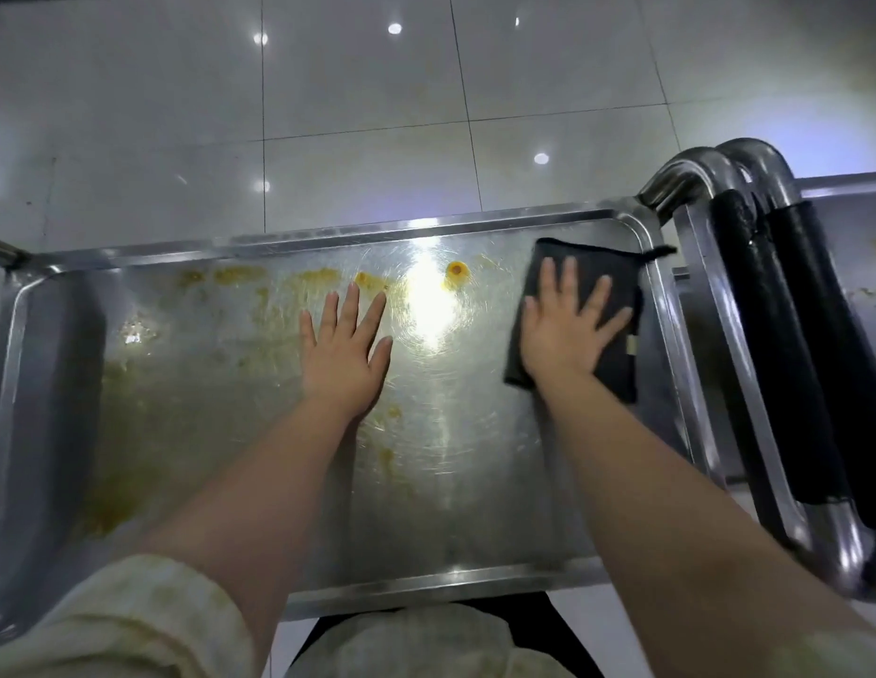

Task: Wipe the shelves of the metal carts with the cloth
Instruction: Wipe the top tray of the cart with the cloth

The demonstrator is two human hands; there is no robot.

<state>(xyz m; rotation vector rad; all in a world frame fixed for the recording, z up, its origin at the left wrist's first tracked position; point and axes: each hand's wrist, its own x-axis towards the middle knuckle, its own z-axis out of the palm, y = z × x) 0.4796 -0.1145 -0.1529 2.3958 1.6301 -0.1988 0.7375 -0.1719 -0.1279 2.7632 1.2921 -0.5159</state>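
Pressing palm-down, the right grip (568,335) lies with straight, spread fingers on the folded black cloth (617,369). The cloth sits in the upper right corner of the scratched stainless-steel cart shelf (475,457). The fingers push rather than clutch, probably to spread pressure across the whole pad. The left grip (345,354) is released and flat on bare steel at frame centre, likely bracing the body and steadying the cart. Dried yellow-brown stains (318,276) line the shelf's upper edge and spread down the left of the frame, so most wiping seems yet to come. Two curved steel handles sleeved in black foam (768,359) stand just right of the cloth.
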